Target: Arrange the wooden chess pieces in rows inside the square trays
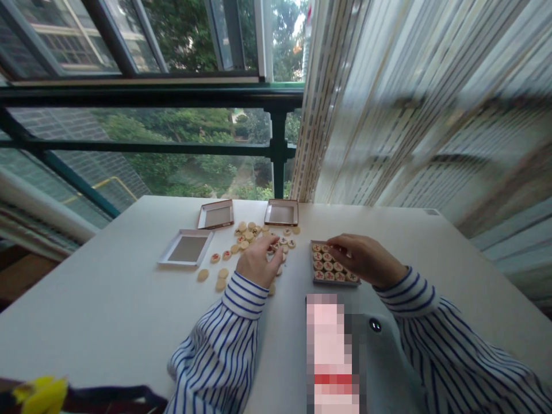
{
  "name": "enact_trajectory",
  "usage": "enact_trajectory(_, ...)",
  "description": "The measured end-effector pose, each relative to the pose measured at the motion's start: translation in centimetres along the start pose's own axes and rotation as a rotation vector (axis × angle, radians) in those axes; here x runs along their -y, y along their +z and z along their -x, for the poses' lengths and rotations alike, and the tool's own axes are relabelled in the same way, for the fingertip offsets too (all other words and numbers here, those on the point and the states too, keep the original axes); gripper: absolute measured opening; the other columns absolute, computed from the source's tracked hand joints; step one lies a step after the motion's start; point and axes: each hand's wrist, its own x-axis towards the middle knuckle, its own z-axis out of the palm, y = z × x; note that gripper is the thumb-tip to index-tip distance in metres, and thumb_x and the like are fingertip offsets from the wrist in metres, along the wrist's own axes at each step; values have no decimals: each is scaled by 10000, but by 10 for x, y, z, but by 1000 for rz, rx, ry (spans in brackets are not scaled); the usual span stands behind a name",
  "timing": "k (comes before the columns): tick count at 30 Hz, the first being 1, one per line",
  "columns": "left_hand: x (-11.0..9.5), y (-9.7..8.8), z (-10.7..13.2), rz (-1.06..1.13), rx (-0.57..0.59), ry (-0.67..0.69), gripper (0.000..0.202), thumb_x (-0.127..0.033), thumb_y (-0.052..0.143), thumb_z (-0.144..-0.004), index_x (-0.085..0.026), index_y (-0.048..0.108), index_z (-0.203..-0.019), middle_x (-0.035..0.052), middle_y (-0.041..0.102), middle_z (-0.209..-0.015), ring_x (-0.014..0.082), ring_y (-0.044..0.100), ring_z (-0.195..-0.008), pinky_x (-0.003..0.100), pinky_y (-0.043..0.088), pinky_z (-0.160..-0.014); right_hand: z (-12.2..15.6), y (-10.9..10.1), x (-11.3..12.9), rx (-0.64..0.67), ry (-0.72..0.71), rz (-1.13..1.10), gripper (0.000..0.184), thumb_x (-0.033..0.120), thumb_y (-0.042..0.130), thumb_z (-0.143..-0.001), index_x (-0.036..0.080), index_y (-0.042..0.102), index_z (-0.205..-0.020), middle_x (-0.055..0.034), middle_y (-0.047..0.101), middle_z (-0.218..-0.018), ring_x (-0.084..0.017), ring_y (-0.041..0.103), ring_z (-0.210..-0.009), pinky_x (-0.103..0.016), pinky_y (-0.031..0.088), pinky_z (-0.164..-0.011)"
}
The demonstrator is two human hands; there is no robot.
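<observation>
My left hand [257, 261] is over loose Chinese chess pieces [244, 236] on the white table. Its thumb and forefinger are apart, with pieces showing near the fingertips. Some of the round wooden pieces show red or black characters, others a plain side. My right hand [368, 260] reaches over a shallow square box [314, 280], fingers drawn together on a piece in the far row. Rows of pieces with red characters [328, 267] fill the visible part of this box. The hand hides its far right corner.
Three shallow trays or lids, a left one [185, 248], a back-left one [215, 214] and a back-middle one [281, 213], lie beyond the pieces. A pixelated object [330, 351] lies in front. Window railing [172, 96] and curtain [345, 115] border the white table [107, 299].
</observation>
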Motion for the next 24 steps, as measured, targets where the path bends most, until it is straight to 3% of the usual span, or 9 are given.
enact_trajectory(12,-7,25,-45,-193,127,-59,268,-283,546,-738,-168,615,-970,51,663,-941,179,615,-826,299,473,-779,-24,8,-29,-45,1,-58,230,250,446,-810,162,617,-936,-51,634,-823,-128,567,-707,-245,423,-676)
enact_trajectory(24,-3,49,-72,-315,281,-126,281,-326,538,-747,-204,618,-987,35,662,-944,182,600,-843,278,462,-733,-35,20,-51,-69,-4,-121,208,256,462,-814,164,611,-926,-49,631,-800,-136,563,-713,-263,431,-684)
